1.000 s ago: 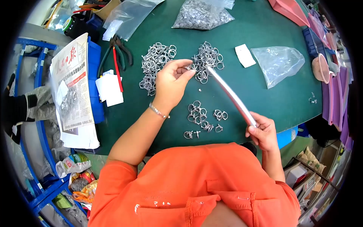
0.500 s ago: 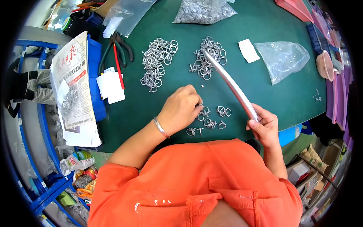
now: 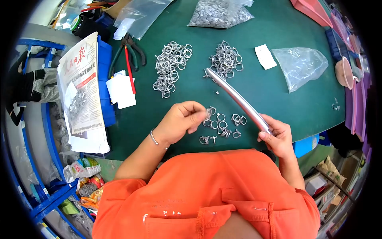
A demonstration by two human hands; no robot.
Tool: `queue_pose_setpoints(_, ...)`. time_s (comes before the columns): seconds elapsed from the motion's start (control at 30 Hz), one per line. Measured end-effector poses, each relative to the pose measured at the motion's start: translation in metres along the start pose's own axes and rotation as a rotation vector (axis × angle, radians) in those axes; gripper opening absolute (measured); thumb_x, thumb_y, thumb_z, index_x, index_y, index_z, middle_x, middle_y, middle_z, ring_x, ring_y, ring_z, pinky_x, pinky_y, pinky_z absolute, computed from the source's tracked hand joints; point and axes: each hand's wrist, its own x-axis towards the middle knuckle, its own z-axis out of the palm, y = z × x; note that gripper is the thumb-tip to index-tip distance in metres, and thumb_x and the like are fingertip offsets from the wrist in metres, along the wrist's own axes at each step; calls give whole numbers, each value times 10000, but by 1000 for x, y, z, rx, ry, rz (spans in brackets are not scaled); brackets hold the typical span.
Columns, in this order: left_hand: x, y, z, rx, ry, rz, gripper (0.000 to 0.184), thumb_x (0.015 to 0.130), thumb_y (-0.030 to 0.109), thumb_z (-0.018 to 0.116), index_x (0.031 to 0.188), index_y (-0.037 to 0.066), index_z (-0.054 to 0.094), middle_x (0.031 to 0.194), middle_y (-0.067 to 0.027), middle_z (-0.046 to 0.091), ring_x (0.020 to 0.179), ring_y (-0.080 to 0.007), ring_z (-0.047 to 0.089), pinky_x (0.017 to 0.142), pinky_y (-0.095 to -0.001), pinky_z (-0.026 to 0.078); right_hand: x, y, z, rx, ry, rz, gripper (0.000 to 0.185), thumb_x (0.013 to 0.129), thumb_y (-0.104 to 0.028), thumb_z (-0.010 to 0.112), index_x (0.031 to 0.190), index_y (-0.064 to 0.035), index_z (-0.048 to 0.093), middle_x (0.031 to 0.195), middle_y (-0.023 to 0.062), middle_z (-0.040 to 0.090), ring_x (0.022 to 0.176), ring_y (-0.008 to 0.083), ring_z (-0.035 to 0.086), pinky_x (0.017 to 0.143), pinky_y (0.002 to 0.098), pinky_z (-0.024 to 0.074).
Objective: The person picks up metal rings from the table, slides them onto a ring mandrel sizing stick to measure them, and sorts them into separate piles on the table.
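Note:
My right hand (image 3: 278, 135) grips the thick end of a tapered silver ring mandrel (image 3: 240, 102). The rod slants away over the green table, its thin tip beside a heap of silver rings (image 3: 225, 59). My left hand (image 3: 181, 121), with a bangle at the wrist, is closed in a pinch, and a small silver ring (image 3: 208, 113) shows at the thumb and index fingertips. Just right of these fingertips lies a loose cluster of several rings (image 3: 223, 126). A larger heap of rings (image 3: 171, 67) lies farther back on the left.
Green-handled pliers (image 3: 127, 53), a red pen (image 3: 130, 69) and white paper slips (image 3: 120, 91) lie at left, beside a newspaper (image 3: 81, 87) on a blue bin. A bag of metal pieces (image 3: 221, 14) sits at the back. Flat plastic bag (image 3: 300, 65) and pink container (image 3: 343, 72) are at right.
My left hand has drawn slightly left and turned, so its pinch now shows a ring. The mandrel has tilted, its tip lower and farther left. The whole view has shifted a little.

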Motion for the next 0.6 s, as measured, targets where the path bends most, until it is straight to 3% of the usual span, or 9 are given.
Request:
queue_pose_setpoints(0.07, 0, -3, -1, -511, -28, 66, 109, 911, 136, 572, 950, 35, 587, 833, -28, 543, 611, -73, 452, 499, -205, 368, 1, 0, 4, -28, 10, -31, 452, 786, -9, 671, 1217, 33, 545, 845, 36, 627, 707, 54, 548, 593, 182, 434)
queue_pose_setpoints(0.23, 6, -11, -9, -537, 145, 253, 120, 924, 132, 542, 1000, 51, 587, 973, -94, 613, 813, -150, 622, 682, -252, 524, 1, 5, -2, -137, -57, -123, 439, 758, -25, 689, 1175, 47, 571, 852, 57, 653, 723, 81, 573, 664, 216, 449)
queue_pose_setpoints(0.3, 9, -13, -11, -532, 199, 330, 123, 919, 122, 549, 1007, 45, 585, 971, -109, 619, 805, -148, 621, 681, -250, 525, 5, 8, -3, -295, -89, -296, 440, 751, -73, 709, 1150, 61, 580, 825, 79, 660, 657, 104, 589, 598, 232, 456)
queue_pose_setpoints(0.4, 8, -8, -14, -452, 277, 409, 133, 908, 94, 556, 1024, 32, 577, 975, -137, 630, 794, -155, 621, 680, -255, 523, 7, 4, -3, -484, -124, -433, 443, 727, -54, 708, 1140, 51, 588, 813, 119, 663, 652, 155, 607, 608, 264, 463)
queue_pose_setpoints(0.5, 7, -7, -19, -390, 265, 449, 151, 900, 54, 551, 1046, 19, 563, 989, -158, 633, 790, -178, 622, 683, -272, 517, 8, -10, 0, -580, -125, -471, 448, 708, -10, 694, 1145, 18, 599, 848, 177, 659, 671, 231, 628, 646, 282, 483)
queue_pose_setpoints(0.6, 7, -6, -12, -454, 281, 485, 203, 865, 7, 570, 1067, 5, 553, 998, -174, 635, 806, -215, 627, 695, -301, 508, 13, -12, 10, -600, -86, -558, 448, 713, -3, 682, 1151, 17, 594, 783, 162, 641, 626, 248, 605, 601, 300, 471)
